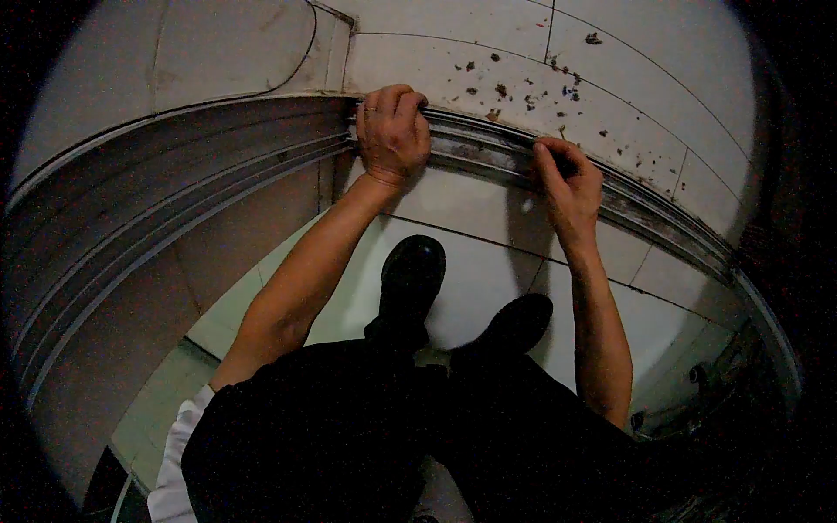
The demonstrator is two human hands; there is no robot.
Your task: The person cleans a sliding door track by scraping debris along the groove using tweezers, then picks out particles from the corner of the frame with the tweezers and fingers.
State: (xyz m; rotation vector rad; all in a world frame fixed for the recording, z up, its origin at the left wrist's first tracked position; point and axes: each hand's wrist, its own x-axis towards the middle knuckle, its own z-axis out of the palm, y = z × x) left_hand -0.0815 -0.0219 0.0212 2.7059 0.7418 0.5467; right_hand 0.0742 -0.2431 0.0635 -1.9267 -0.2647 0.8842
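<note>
A grooved metal track (479, 150) runs across the upper middle, with dark grime along it. Near its left corner my left hand (393, 135) is closed over the upper edge, its fingers curled round the rim. Farther right, my right hand (569, 179) is at the same track with thumb and forefinger pinched together at the upper edge. Whatever lies between those fingertips is too small and dark to make out. Dark crumbs of debris (501, 90) are scattered on the pale tiled surface just beyond the track.
A ribbed metal frame (174, 166) curves away on the left, and a thin dark cable (307, 54) lies beyond it. Two black shoes (413, 270) stand on the white tiled floor (471, 261) below the track. Dark objects (697, 375) sit at the lower right.
</note>
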